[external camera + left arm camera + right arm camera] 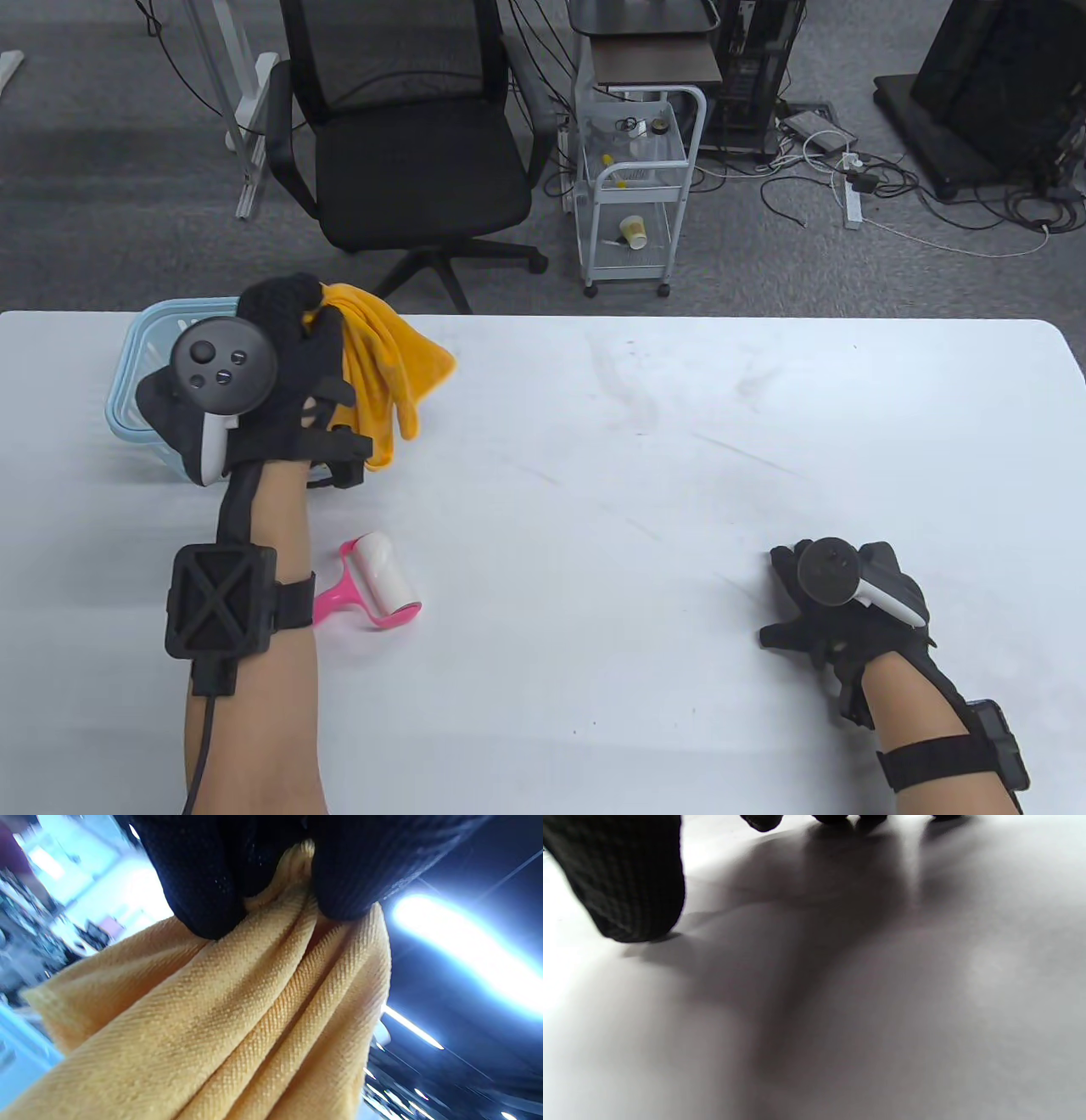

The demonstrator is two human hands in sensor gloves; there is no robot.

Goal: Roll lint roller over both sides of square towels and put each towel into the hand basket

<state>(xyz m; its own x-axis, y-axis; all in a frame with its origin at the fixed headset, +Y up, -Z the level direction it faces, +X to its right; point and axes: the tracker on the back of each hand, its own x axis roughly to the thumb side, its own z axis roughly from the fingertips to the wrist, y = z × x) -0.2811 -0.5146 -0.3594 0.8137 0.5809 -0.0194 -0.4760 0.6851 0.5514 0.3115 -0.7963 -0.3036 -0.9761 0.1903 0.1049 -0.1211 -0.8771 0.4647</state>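
Observation:
My left hand (293,318) holds a yellow-orange towel (386,369) bunched in its fingers, lifted above the table beside the light blue hand basket (140,390) at the far left. In the left wrist view the gloved fingertips (203,899) pinch the folds of the towel (220,1018). The pink lint roller (373,584) with its white roll lies on the table near my left forearm. At the table's right my right hand (806,594) rests with fingers on the white table top (882,1005) and holds nothing.
The basket stands at the table's far left edge, partly hidden behind my left hand. Beyond the table's back edge are a black office chair (407,144) and a white wire cart (636,187) on the carpet.

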